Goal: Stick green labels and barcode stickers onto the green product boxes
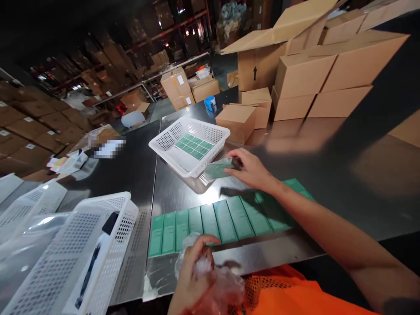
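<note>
Green box (220, 168) sits in our right hand (251, 168), fingers closed around it, mid frame, just at the rim of the white basket (170, 138), which has more green boxes (193, 146) inside. Our left hand (193, 273), bottom centre, is clenched on crumpled clear plastic wrap (219, 286). A row of green boxes (226, 221) lies on the steel bench (328, 183) between our hands. Second white basket (98, 227) lower left; cardboard cartons (305, 74) upper right.
</note>
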`<state>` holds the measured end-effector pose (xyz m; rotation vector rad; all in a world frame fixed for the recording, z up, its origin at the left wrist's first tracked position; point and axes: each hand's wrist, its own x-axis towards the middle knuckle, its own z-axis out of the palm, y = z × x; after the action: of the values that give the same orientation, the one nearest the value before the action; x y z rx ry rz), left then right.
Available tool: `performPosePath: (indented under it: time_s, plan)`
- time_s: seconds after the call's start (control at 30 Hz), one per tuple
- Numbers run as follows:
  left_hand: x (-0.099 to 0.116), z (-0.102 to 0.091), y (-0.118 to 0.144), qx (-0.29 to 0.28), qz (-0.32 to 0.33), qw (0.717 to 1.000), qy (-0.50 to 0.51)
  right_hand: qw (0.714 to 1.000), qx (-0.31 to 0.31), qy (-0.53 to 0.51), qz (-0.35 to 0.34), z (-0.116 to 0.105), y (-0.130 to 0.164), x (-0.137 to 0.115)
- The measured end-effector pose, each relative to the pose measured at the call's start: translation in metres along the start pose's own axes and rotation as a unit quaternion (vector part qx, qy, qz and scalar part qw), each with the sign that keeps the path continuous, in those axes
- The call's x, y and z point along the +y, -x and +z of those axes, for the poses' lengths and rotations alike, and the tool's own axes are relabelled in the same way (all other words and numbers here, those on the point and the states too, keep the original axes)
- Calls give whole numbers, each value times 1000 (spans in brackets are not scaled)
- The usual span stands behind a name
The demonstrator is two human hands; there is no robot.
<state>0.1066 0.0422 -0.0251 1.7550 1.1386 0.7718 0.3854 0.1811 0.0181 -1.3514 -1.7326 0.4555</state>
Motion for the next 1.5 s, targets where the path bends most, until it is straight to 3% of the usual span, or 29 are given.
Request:
performPosePath:
  time_s: [0.07, 0.13, 0.2, 0.3, 0.37, 0.47, 0.63, 0.7, 0.8, 0.9, 1.0, 1.1, 1.3, 1.4, 1.5]
  plan:
    - [0, -1, -14, 17, -30, 994, 100, 980, 18, -190, 57, 3, 37, -6]
    - [3, 2, -32, 70, -49, 984, 159, 951, 4, -299, 78, 11, 73, -12]
    - [8, 8, -47, 113, -52, 978, 166, 949, -19, -308, 62, 19, 103, -17]
    - [17, 17, -59, 98, -24, 992, 73, 977, -24, -213, 0, 21, 124, -22]
    - [21, 20, -61, 55, 18, 998, -23, 988, -12, -139, -65, 15, 124, -26]
    - [23, 19, -62, 6, 55, 993, -102, 983, -24, -68, -172, 3, 115, -31]
    - [23, 12, -63, -32, 65, 985, -156, 960, -12, -136, -244, -8, 101, -44]
    - [25, 11, -64, -39, 72, 982, -172, 958, 3, -113, -264, -12, 97, -46]
    - [28, 11, -65, -39, 72, 979, -188, 962, 1, 41, -269, -17, 94, -46]
    - [29, 10, -63, -31, 75, 974, -214, 968, -21, 146, -203, -17, 98, -44]
    - [26, 7, -60, -20, 104, 960, -261, 982, -69, 121, -132, -13, 109, -42]
    - [26, 1, -59, 3, 152, 947, -283, 988, -90, 72, -106, -10, 118, -42]
    - [36, -8, -60, -38, 340, 903, -260, 976, -94, 63, -187, -4, 121, -37]
    - [37, -8, -59, 4, 373, 894, -247, 968, -82, 79, -225, -1, 119, -34]
    - [36, -7, -58, 34, 363, 899, -241, 963, -65, 73, -253, 1, 118, -34]
